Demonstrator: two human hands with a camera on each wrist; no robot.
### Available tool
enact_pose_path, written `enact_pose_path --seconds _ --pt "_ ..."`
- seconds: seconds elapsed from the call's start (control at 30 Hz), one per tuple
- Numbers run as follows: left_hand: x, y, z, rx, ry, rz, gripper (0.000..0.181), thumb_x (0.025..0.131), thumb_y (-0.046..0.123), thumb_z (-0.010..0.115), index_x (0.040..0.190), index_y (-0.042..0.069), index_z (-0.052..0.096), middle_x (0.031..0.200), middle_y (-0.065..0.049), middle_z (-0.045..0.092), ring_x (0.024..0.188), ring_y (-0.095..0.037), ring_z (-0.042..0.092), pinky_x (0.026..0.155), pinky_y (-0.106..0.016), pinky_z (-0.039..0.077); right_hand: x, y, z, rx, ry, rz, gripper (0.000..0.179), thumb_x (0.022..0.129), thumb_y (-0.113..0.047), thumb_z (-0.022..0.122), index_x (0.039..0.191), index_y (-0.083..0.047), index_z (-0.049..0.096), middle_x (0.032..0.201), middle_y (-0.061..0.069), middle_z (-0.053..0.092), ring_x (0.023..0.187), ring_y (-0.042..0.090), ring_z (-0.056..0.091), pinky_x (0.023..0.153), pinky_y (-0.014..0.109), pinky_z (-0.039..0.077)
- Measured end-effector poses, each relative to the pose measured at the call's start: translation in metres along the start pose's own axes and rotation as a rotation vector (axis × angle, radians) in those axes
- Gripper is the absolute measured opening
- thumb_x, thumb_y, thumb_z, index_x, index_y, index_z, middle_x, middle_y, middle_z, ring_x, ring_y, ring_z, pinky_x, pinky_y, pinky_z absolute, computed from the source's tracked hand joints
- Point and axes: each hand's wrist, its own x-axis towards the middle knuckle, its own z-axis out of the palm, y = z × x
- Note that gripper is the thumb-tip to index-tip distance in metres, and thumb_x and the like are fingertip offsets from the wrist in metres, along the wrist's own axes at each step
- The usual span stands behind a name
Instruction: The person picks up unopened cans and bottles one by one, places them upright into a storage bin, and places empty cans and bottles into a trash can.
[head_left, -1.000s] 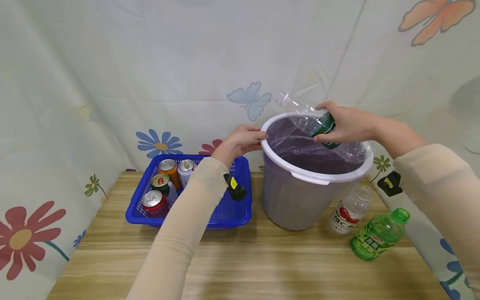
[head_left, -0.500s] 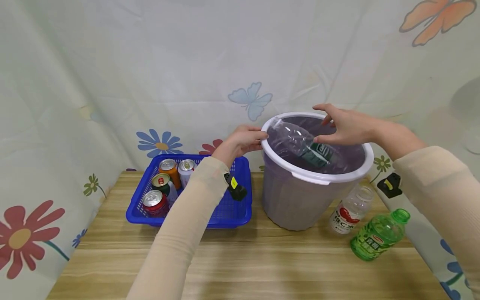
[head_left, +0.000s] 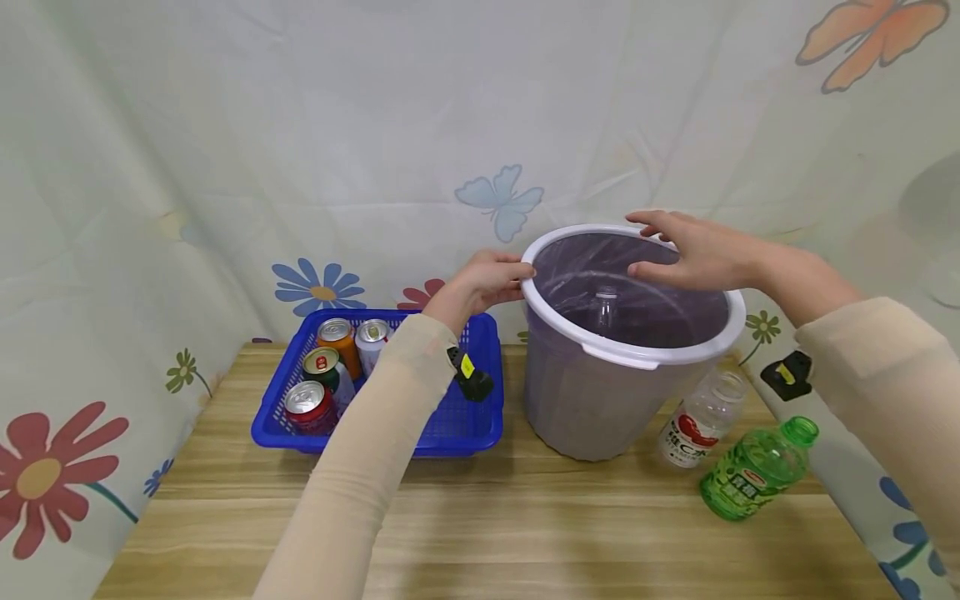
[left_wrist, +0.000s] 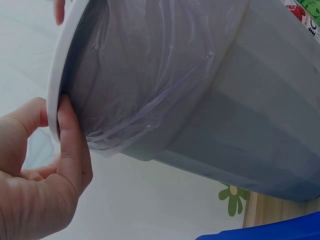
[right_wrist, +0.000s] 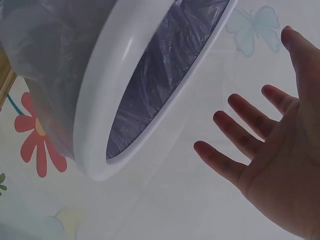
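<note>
A grey trash bin (head_left: 592,400) with a white rim and a thin plastic liner (left_wrist: 145,65) stands right of the middle. On the left side of its rim, my left hand (head_left: 489,279) pinches the edge between thumb and fingers, plain in the left wrist view. My right hand (head_left: 705,254) hovers over the bin's right back edge, fingers spread and holding nothing; the right wrist view shows the bare palm (right_wrist: 280,165) beside the rim. Inside the bin, the neck of a clear plastic bottle (head_left: 606,310) shows; its lower part is hidden by the front wall.
Left of the bin sits a blue plastic basket (head_left: 491,417) with several drink cans (head_left: 335,333). A clear bottle with a red-and-white label (head_left: 693,429) and a green bottle (head_left: 757,471) stand right of the bin on the wooden table (head_left: 525,533). A printed curtain hangs behind.
My right hand has let go of the clear bottle with the green label, which has dropped into the bin. The left hand has kept its place on the rim.
</note>
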Motion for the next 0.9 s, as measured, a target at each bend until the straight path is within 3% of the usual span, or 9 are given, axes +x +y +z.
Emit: enact_pose_path --seconds 0.4,0.9 --pt "-0.002 0.0 -0.002 0.019 0.009 -0.005 0.044 0.087 0.008 0.061 0.128 0.0 0.049 0.114 -0.013 0.058 0.082 -0.017 0.06 0.079 -0.029 0.054 -0.015 0.005 0.0 0.003 0.151 -0.073 0.057 0.091 -0.034 0.054 0.138 -0.006 0.037 0.133 0.021 0.043 0.117 0.038 0.044 0.091 0.057 0.038" --pt "-0.003 0.0 -0.002 0.01 0.007 -0.011 0.044 0.087 0.008 0.062 0.128 0.0 0.05 0.11 -0.012 0.059 0.079 -0.016 0.06 0.078 -0.028 0.055 -0.036 0.019 0.002 -0.011 0.261 -0.054 0.041 0.091 -0.026 0.056 0.125 -0.005 0.05 0.122 0.016 0.054 0.106 0.032 0.053 0.082 0.052 0.044"
